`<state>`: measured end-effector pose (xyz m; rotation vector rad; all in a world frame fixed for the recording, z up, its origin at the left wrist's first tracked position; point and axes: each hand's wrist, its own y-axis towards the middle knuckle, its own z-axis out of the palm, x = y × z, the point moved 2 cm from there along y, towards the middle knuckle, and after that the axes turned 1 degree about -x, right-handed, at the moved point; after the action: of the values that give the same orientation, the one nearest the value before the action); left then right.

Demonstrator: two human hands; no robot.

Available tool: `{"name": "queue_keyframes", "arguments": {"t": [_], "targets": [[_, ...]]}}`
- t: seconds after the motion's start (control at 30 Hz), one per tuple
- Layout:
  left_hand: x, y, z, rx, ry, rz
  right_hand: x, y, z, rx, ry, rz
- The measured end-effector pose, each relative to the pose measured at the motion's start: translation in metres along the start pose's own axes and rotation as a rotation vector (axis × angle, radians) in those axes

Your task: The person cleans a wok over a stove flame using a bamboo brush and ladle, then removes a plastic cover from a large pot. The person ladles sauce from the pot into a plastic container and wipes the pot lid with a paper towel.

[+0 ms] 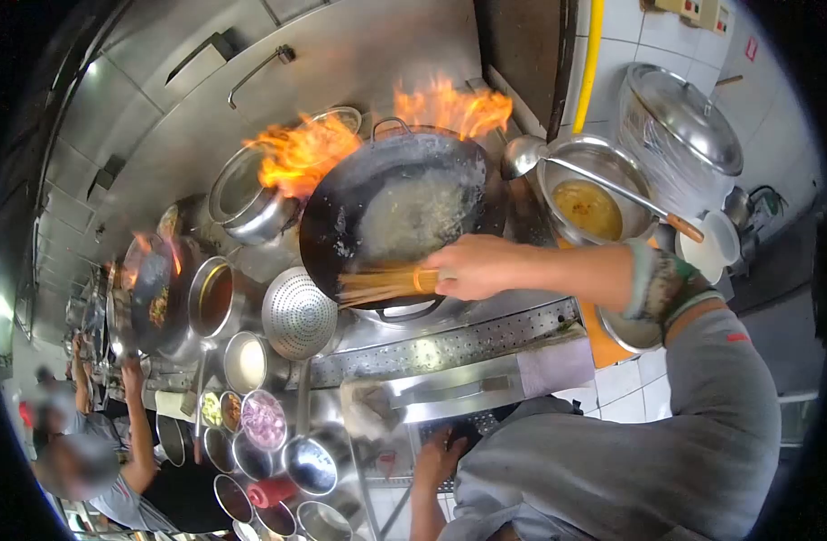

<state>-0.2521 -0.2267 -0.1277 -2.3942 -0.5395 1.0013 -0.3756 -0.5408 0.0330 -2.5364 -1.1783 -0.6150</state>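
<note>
My right hand [474,267] is closed around the orange-banded end of a bamboo wok brush [386,284]. The brush's splayed bristles reach over the near rim of a large black wok [404,162], which holds cloudy, pale, bubbling liquid. Flames flare behind the wok on both sides. Low by my body, my left hand [436,462] is curled beside a dark object whose kind I cannot make out; its fingers are partly hidden. Left of the brush lies a perforated strainer [300,313] with a long handle.
A ladle [523,157] rests across a metal bowl [558,158] of yellowish liquid at right. Near it stands a lidded pot [684,117]. Bowls of ingredients and a red bottle [271,491] crowd the lower left. Beyond, a co-worker's hand [132,374] is at another flaming wok [158,293].
</note>
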Motion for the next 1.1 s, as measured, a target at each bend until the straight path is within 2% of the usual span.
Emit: {"name": "queue_keyframes", "arguments": {"t": [0.03,0.1,0.13,0.17,0.23,0.3,0.37,0.4,0.5,0.57,0.63,0.7,0.8,0.83,0.9,0.93,0.97,1.0,1.03,1.1], "targets": [[-0.008,-0.010,-0.014,-0.004,0.015,0.001,-0.008,0.011,0.002,-0.013,0.009,0.000],[-0.022,-0.028,-0.042,-0.243,-0.022,0.132,-0.021,0.037,-0.008,0.163,-0.190,0.195],[-0.029,-0.038,-0.055,-0.309,0.026,0.074,-0.015,0.033,-0.023,0.073,-0.128,0.149],[-0.030,-0.042,-0.062,-0.324,0.034,0.069,-0.011,0.036,-0.022,0.064,-0.123,0.134],[-0.029,-0.050,-0.075,-0.403,-0.075,0.013,0.005,0.029,-0.005,0.044,0.068,-0.030],[-0.037,-0.051,-0.083,-0.406,-0.121,0.048,0.003,0.046,0.012,-0.014,0.060,-0.010],[-0.028,-0.047,-0.084,-0.365,-0.216,-0.073,-0.017,0.076,0.011,-0.023,-0.038,0.191],[-0.031,-0.049,-0.088,-0.377,-0.204,-0.066,-0.020,0.079,0.005,-0.071,-0.105,0.112],[-0.047,-0.057,-0.093,-0.444,-0.290,0.067,0.009,0.062,0.005,-0.071,0.070,0.056],[-0.048,-0.055,-0.093,-0.479,-0.098,0.151,0.002,0.083,0.030,-0.095,0.037,0.051],[-0.057,-0.060,-0.103,-0.462,-0.105,0.177,-0.021,0.102,0.010,-0.193,-0.059,0.213],[-0.049,-0.064,-0.100,-0.440,-0.156,0.173,-0.007,0.074,-0.034,-0.003,-0.306,0.171],[0.010,-0.062,-0.088,-0.510,-0.297,0.153,-0.004,0.004,-0.055,0.124,-0.123,0.042],[0.005,-0.064,-0.090,-0.504,-0.313,0.148,-0.013,-0.009,-0.045,0.168,-0.118,0.012],[-0.016,-0.072,-0.102,-0.542,-0.153,0.114,-0.025,-0.014,-0.049,0.191,-0.151,0.111],[-0.016,-0.068,-0.103,-0.490,-0.184,0.034,-0.036,-0.008,-0.057,0.151,-0.218,0.130],[-0.015,-0.066,-0.104,-0.479,-0.194,0.046,-0.042,-0.002,-0.069,0.107,-0.289,0.149],[-0.011,-0.064,-0.105,-0.460,-0.227,0.074,-0.045,-0.005,-0.083,0.088,-0.354,0.048],[-0.005,-0.063,-0.105,-0.443,-0.264,0.093,-0.052,-0.013,-0.087,0.097,-0.364,0.052],[0.018,-0.055,-0.101,-0.475,-0.323,0.169,-0.061,-0.034,-0.089,0.077,-0.069,-0.254]]}}
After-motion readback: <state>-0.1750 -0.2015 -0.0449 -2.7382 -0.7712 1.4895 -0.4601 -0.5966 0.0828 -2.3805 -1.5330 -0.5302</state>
